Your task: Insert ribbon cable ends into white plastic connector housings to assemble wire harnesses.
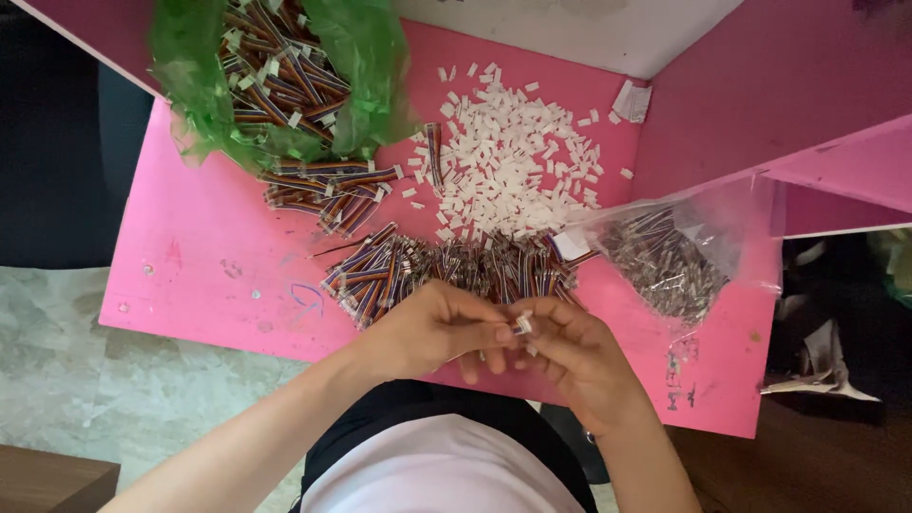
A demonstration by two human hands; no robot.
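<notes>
We see both hands at the near edge of the pink tabletop (pixel 209 266). Left hand (pixel 432 328) and right hand (pixel 575 356) meet fingertip to fingertip, pinching one small white plastic connector (pixel 522 324) between them. Just beyond: a row of multicoloured wire pieces (pixel 446 271), a heap of white connectors (pixel 513 157), a green plastic bag (pixel 366 57) of wires, and a clear plastic bag (pixel 684 247) to the right.
</notes>
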